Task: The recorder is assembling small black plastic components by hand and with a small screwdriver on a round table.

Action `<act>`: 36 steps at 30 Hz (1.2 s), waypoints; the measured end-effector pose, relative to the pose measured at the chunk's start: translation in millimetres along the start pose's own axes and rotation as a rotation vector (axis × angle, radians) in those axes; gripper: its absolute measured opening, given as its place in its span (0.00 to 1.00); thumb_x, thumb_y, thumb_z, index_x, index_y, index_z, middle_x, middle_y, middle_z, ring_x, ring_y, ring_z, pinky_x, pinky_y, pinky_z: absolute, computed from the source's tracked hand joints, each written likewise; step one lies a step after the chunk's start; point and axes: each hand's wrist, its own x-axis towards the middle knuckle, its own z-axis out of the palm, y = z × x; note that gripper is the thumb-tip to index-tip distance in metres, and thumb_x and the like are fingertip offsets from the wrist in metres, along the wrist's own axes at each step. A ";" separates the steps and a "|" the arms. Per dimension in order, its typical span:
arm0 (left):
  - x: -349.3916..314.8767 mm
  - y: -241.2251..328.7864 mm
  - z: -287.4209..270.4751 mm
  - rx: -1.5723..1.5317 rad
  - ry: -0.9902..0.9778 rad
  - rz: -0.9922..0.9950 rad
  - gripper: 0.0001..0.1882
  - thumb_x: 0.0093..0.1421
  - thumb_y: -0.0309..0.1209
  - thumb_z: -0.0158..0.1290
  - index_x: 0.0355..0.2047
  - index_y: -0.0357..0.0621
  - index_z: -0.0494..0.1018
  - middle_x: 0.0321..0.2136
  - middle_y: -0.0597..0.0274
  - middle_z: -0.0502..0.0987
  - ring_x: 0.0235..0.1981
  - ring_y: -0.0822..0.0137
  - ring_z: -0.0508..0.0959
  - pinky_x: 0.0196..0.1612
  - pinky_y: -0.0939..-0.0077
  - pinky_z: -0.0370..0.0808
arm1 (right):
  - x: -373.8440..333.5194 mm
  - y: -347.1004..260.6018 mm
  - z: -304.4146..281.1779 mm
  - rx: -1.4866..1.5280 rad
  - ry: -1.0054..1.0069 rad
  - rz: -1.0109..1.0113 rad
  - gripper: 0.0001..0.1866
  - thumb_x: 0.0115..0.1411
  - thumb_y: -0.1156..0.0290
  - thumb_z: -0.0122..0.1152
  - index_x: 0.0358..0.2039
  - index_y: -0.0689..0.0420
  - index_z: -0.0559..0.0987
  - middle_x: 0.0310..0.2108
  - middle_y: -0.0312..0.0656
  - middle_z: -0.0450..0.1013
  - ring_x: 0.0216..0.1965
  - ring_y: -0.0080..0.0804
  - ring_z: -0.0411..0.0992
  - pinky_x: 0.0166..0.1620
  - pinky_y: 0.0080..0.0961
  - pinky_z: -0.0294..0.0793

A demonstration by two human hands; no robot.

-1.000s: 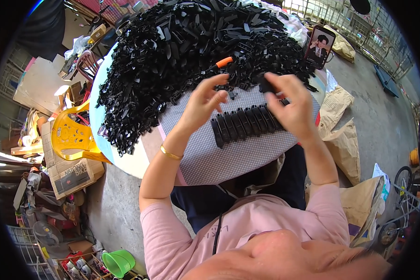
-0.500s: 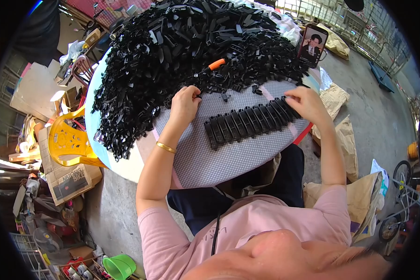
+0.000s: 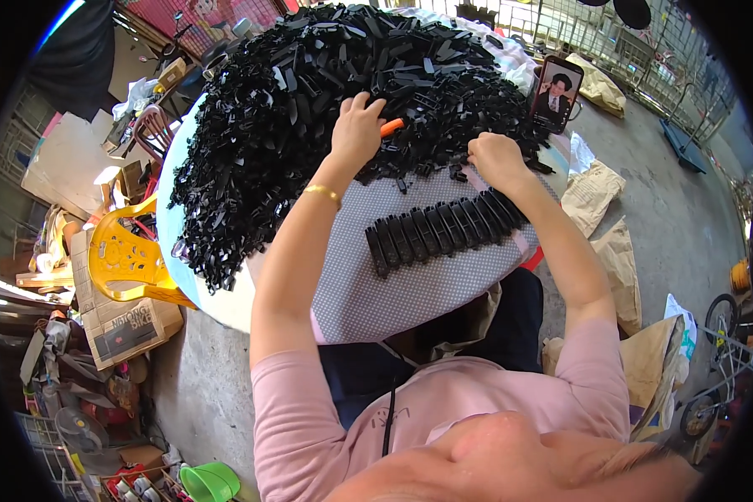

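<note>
A row of black ribbed plastic pieces [image 3: 431, 230], set side by side in a slightly curved strip, lies on the grey dotted cloth [image 3: 351, 284]. Beyond it rises a big heap of loose black plastic parts [image 3: 251, 125]. My left hand [image 3: 358, 127] reaches over the heap with its fingers apart, beside an orange-handled tool [image 3: 391, 127] whose far end is hidden. Past the strip's right end, my right hand [image 3: 495, 159] is at the heap's near edge with its fingers curled together. What those fingertips hold, if anything, does not show. Small black parts [image 3: 458, 173] lie just left of it.
A phone [image 3: 555, 94] stands upright at the table's right rim. Left of the round table is a yellow plastic chair [image 3: 124, 255] beside a cardboard box [image 3: 130, 330]. Brown paper sacks [image 3: 592, 197] lie on the floor at right. A green bucket [image 3: 209, 483] sits lower left.
My left hand has moved away and right, from the heap's near edge to over it. My right hand has left the strip's right end and moved up-left to the heap. The strip stays put.
</note>
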 end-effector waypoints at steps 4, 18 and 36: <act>29.9 -3.6 30.5 0.024 -0.229 -0.123 0.26 0.56 0.42 0.50 0.56 0.60 0.61 0.60 0.54 0.51 0.60 0.48 0.51 0.55 0.44 0.56 | -7.6 -0.9 -3.3 0.160 0.121 -0.066 0.06 0.47 0.74 0.51 0.21 0.59 0.77 0.24 0.49 0.71 0.30 0.47 0.73 0.33 0.39 0.72; 72.2 -2.3 61.9 0.266 -0.376 0.000 0.20 0.51 0.37 0.53 0.47 0.62 0.69 0.55 0.63 0.60 0.51 0.46 0.63 0.49 0.55 0.65 | -11.6 -6.3 -7.4 0.106 0.026 -0.057 0.06 0.40 0.76 0.54 0.18 0.62 0.78 0.22 0.53 0.73 0.28 0.48 0.74 0.33 0.37 0.74; -26.0 -16.2 -49.9 0.371 -0.292 0.198 0.29 0.43 0.23 0.54 0.50 0.48 0.64 0.47 0.54 0.65 0.39 0.52 0.70 0.40 0.68 0.73 | -16.0 -5.2 -7.2 0.105 0.107 -0.051 0.05 0.41 0.77 0.54 0.18 0.62 0.78 0.22 0.52 0.73 0.28 0.46 0.74 0.33 0.34 0.75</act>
